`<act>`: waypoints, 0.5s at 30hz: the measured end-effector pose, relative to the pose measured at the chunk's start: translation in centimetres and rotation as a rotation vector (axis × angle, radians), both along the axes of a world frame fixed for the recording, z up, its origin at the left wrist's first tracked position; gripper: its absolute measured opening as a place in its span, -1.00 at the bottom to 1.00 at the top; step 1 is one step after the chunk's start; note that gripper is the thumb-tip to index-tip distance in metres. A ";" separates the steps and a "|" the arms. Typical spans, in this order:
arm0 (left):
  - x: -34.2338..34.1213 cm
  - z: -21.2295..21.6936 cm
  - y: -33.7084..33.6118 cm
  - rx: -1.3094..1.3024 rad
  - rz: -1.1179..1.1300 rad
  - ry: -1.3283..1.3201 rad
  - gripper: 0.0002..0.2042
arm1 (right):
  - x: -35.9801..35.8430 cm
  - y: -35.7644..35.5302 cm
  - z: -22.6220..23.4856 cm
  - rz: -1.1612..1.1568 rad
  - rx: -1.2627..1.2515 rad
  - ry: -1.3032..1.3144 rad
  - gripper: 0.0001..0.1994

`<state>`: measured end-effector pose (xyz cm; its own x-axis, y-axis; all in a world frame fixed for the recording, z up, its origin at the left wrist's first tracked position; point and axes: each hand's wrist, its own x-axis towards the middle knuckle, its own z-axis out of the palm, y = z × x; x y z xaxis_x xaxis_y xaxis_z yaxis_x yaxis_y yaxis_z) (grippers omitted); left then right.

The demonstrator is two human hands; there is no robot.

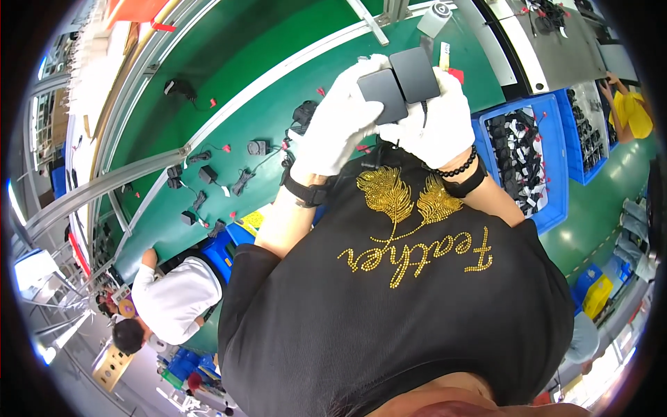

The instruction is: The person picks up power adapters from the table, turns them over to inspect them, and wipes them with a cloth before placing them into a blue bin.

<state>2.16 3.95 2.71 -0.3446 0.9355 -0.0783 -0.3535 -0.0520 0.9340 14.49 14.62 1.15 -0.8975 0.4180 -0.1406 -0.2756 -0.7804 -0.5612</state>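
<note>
Two flat, square black power adapters are held side by side over the green bench. My left hand, in a white glove, grips the left adapter with the thumb along its lower edge. The right adapter sits a little higher, in the grip of my gloved right hand. A thin black cable hangs from it against the right palm. Their edges touch or nearly touch. Just left of my left hand lies a bundled black cable on the bench.
Several black adapters with cables and red tips lie along the green bench. At right stands a blue crate full of black adapters, beside another blue crate. A white container stands at the back. A co-worker in white sits at left.
</note>
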 end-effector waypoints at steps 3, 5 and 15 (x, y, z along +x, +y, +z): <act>0.0 -1.0 -0.5 -0.074 -0.045 -0.168 -0.40 | 1.0 -0.2 -0.6 -0.117 0.299 -0.072 -0.45; 0.7 -0.5 -0.3 -0.084 -0.024 -0.192 -0.40 | 1.7 -0.6 -1.1 -0.195 0.493 -0.128 -0.41; 2.7 -1.7 0.9 -0.176 0.088 -0.012 -0.60 | 3.3 -2.1 -2.7 -0.435 1.102 -0.393 -0.25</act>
<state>4.87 4.81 1.02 -0.4227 0.8733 -0.2424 -0.3656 0.0804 0.9273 17.78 12.56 -1.52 -0.6317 0.7352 0.2459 -0.0587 0.2709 -0.9608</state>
